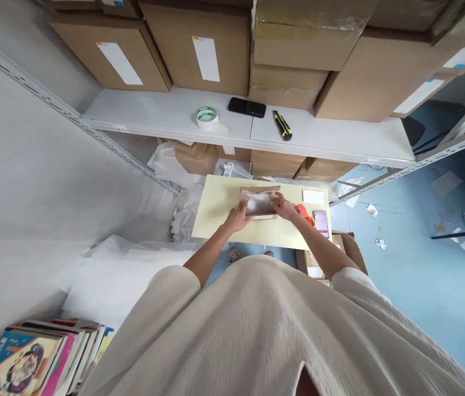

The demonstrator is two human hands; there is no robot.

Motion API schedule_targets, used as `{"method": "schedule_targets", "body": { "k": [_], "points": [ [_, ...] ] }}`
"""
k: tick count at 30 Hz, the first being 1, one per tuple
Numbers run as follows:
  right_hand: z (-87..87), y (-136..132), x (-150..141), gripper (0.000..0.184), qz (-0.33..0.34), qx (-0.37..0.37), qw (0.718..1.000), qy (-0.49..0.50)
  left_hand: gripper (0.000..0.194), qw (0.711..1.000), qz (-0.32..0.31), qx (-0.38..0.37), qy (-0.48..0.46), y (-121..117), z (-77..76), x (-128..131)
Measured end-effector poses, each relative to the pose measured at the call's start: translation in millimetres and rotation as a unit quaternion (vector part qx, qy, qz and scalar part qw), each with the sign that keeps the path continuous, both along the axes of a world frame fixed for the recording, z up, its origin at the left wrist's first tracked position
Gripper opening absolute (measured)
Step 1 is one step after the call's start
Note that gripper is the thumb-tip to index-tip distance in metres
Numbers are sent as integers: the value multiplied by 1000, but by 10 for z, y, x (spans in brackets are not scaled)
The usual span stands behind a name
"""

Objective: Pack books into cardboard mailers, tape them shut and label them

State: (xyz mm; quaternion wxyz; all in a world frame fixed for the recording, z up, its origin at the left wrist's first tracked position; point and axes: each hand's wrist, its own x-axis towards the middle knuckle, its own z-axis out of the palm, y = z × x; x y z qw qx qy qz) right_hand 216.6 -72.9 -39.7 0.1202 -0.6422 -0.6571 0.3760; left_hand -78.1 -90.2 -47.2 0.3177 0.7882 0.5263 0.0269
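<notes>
A small open cardboard box (266, 216) sits on the pale yellow table (216, 198), with white lining visible inside. Its back flap stands raised. At the box's left end, my left hand (237, 216) grips the wall, fingers pointing inward. My right hand (283, 207) is closed on the right end of the box, its fingertips near the top edge. Just right of that hand lies a red-orange tape dispenser (304, 212), and beside it a phone (321, 223) with a lit screen. A white rectangular pad or card (313, 196) rests behind them.
Ahead, a grey shelf (154, 113) carries a tape roll (208, 117), a black phone (247, 107), a yellow-black box cutter (282, 125) and large cartons (224, 60). White packing sheets (121, 269) and books (38, 357) lie left. An open carton (350, 250) stands by the table's right.
</notes>
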Motion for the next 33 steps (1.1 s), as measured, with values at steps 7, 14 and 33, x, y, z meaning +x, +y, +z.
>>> {"method": "schedule_targets", "body": {
  "k": [7,14,33],
  "points": [
    [198,324,-25,73,-42,88,985,-142,76,999,25,26,16,39,59,14],
    [264,355,-64,45,19,83,976,-198,74,989,68,100,80,101,135,142],
    [8,36,-47,67,-12,53,995,-83,77,985,9,159,61,161,43,145]
  ]
}}
